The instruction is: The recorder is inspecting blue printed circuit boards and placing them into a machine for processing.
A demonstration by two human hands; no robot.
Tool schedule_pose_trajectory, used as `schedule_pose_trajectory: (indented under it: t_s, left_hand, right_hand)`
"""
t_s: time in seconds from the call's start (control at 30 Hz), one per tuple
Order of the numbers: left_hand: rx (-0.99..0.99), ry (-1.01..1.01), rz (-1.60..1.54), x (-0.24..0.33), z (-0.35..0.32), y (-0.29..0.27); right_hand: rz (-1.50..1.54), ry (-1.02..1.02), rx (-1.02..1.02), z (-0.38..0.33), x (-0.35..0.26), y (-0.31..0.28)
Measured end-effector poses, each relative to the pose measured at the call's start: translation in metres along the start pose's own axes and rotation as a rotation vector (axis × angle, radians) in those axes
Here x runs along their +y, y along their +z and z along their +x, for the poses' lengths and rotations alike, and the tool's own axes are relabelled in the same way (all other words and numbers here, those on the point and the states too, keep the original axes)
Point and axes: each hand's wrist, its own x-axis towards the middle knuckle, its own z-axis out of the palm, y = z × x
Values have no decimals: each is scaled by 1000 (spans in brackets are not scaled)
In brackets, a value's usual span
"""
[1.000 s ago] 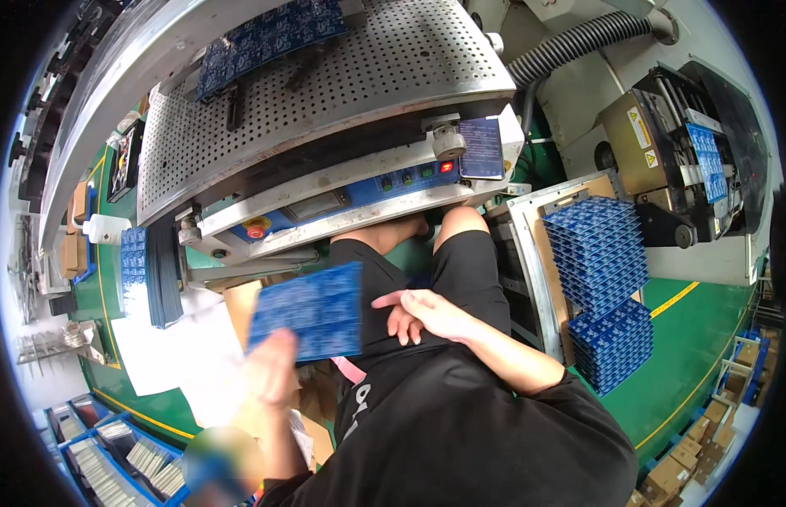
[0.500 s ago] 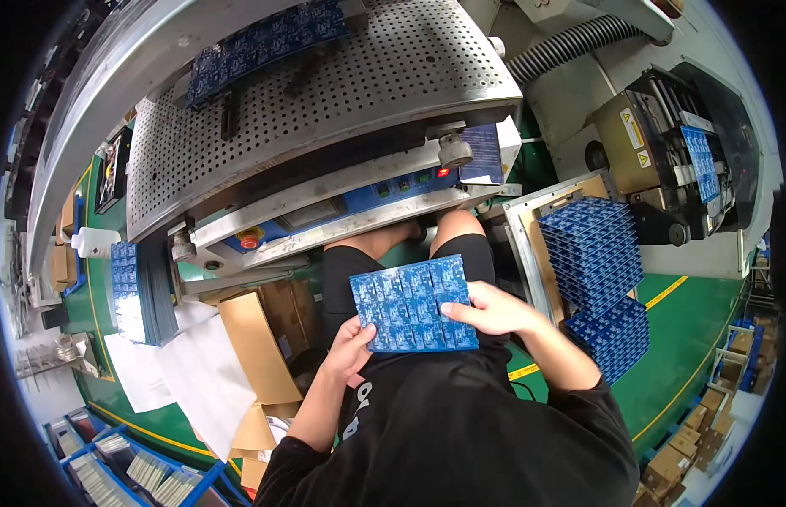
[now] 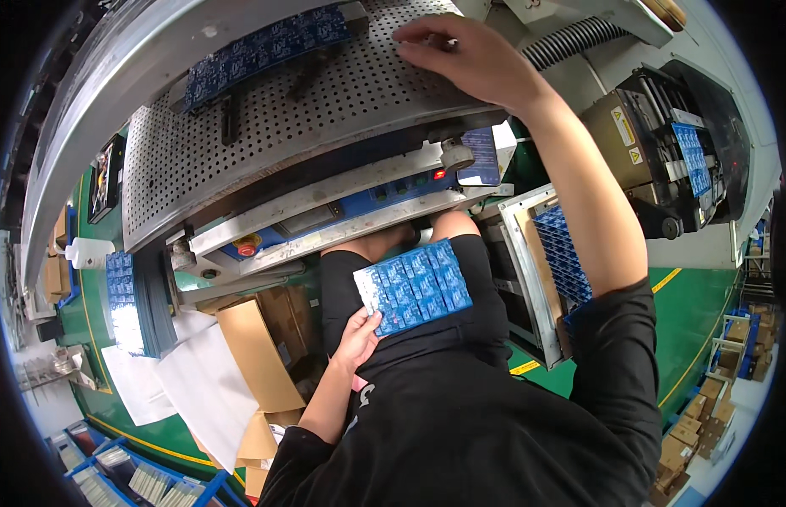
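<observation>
My left hand (image 3: pixel 359 337) grips the lower left corner of a blue printed circuit board panel (image 3: pixel 416 287), its thumb on top. The panel lies tilted above my lap and carries rows of repeated white-marked sections. My right arm is stretched forward, and my right hand (image 3: pixel 460 52) is over the right part of a perforated metal table (image 3: pixel 266 160). Its thumb and forefinger are apart, with no object visible between them; the other fingers are partly hidden. At the table's far side, another blue board panel (image 3: pixel 266 52) sits in a holder.
Stacked blue panels (image 3: pixel 562 253) stand at right, partly behind my arm, beside a metal-framed board (image 3: pixel 528 279). More panels (image 3: pixel 122 296) stand upright at left. A machine (image 3: pixel 655 152) with a blue panel stands far right. An open cardboard box (image 3: pixel 258 346) and white sheets (image 3: pixel 198 380) lie lower left.
My right hand has let go of the panel and moved up and forward over the perforated table. The panel, now held by the left hand alone, has tilted and shifted slightly.
</observation>
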Motion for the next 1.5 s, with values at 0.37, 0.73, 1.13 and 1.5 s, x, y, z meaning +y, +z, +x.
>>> schedule_pose_trajectory:
  t_s: [0.37, 0.73, 1.13, 1.5]
  left_hand:
    - [12, 42, -32, -2, 8, -10]
    - [8, 50, 57, -3, 7, -7]
    - [-6, -28, 100, 7, 6, -1]
    - [-16, 23, 172, 74, -58, 16]
  right_hand:
    - [-87, -18, 59, 41, -15, 45]
    - [744, 388, 46, 35, -71, 14]
    - [977, 506, 303, -127, 11, -66]
    - [572, 620, 266, -140, -2, -76]
